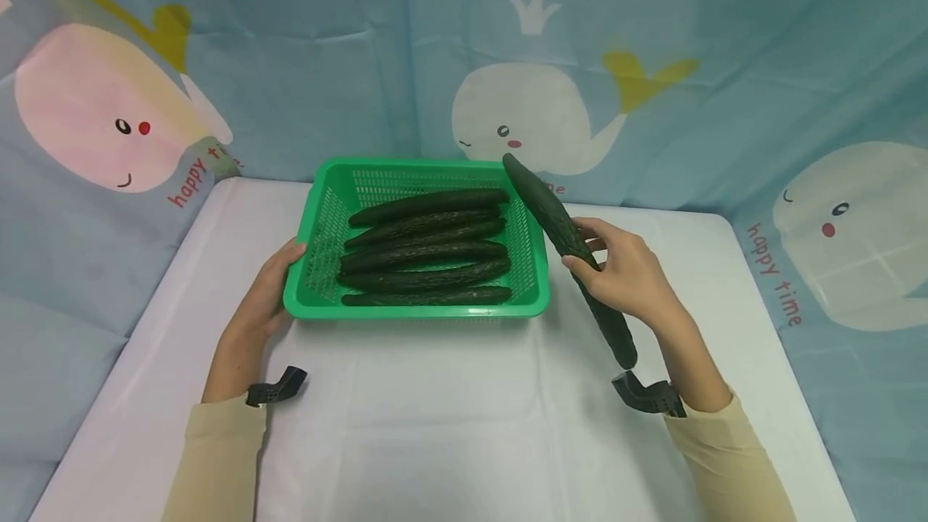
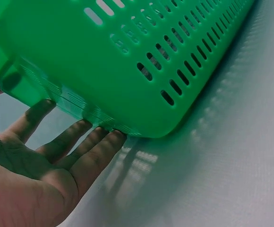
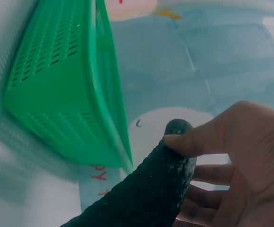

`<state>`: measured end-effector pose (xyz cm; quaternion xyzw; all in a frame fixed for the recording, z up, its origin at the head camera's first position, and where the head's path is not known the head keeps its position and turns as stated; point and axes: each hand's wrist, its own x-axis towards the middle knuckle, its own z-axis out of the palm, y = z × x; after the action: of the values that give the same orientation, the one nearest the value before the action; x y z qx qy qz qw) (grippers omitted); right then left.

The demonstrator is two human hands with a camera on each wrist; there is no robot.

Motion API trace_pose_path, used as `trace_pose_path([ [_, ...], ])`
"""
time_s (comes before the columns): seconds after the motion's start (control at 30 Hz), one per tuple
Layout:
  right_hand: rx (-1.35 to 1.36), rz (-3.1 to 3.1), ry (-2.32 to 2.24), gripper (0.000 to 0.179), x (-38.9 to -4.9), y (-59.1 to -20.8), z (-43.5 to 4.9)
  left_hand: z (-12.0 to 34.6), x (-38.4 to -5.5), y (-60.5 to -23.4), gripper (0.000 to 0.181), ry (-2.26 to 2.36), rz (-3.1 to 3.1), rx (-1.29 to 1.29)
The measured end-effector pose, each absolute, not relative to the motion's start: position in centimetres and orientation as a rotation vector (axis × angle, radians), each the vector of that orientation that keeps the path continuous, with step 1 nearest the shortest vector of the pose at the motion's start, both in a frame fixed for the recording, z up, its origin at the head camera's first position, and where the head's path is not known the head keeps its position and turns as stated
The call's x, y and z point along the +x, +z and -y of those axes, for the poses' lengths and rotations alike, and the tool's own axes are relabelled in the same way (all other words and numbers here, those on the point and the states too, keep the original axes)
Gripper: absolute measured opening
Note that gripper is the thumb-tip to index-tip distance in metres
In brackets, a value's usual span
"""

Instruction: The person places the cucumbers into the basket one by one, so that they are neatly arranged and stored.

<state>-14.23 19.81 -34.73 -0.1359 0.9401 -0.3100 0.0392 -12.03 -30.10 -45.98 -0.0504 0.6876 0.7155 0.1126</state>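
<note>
In the head view my right hand [image 1: 627,268] grips a long dark green cucumber [image 1: 544,204] near its middle, thumb on one side and fingers on the other. The cucumber slants beside the right end of a green plastic basket [image 1: 416,312], its far tip above the rim. In the right wrist view, the cucumber [image 3: 151,184] lies between thumb and fingers. My left hand [image 1: 264,288] touches the basket's left end. The left wrist view shows its fingers [image 2: 94,156] fairly straight, tips against the outer wall. Several cucumbers [image 1: 428,254] lie side by side inside the basket.
The basket stands on a white-covered table [image 1: 435,425], towards its back edge. A blue curtain [image 1: 348,95] printed with whales hangs behind and at both sides. A black wrist device [image 1: 278,387] sits at the left cuff, and another black device [image 1: 648,395] at the right.
</note>
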Motion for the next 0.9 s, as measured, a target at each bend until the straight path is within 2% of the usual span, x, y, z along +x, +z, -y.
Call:
trace_pose_path([
  [0.9, -0.759, -2.880, -0.689, 0.054, -18.2, -30.1, -10.4, 30.1, -12.2, -46.0, 0.076, 2.122, -1.992, -0.129],
])
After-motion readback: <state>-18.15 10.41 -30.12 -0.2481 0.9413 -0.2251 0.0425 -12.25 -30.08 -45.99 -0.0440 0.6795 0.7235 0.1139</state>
